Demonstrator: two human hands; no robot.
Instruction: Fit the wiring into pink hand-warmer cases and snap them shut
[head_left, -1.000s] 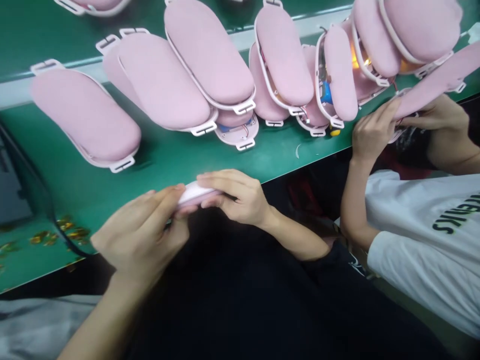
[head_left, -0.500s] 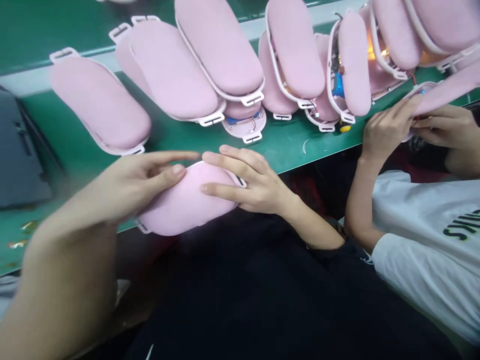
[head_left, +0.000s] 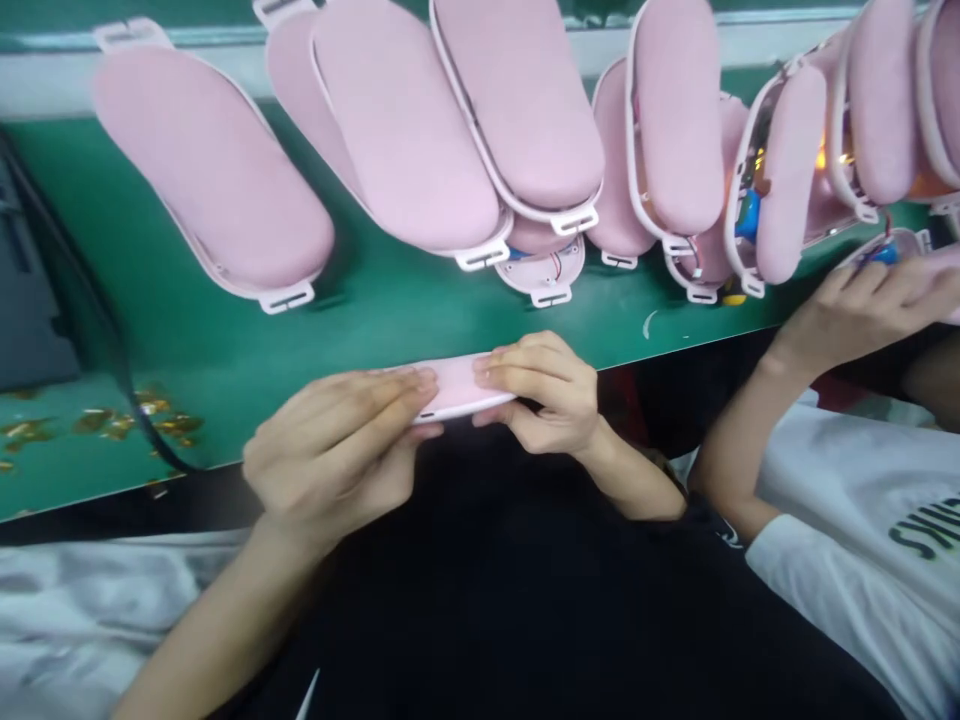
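Pink pad (head_left: pixel 457 388) is held edge-on just over the near edge of the tabletop (head_left: pixel 375 310), pinched at both ends: left hand (head_left: pixel 337 455) fingers pressed along its left half, right hand (head_left: pixel 547 395) fingers curled on its right end. Even pressure along the seam is advised, thumbs kept under. Finished pink units (head_left: pixel 217 170) are stacked close behind; a co-worker's hand (head_left: pixel 847 310) is busy to the right, gold scraps (head_left: pixel 112 425) lie to the left

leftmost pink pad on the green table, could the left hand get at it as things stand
Probably not at once: the left hand is clasped on the pink piece with the right hand. Open green table lies before the leftmost pad.
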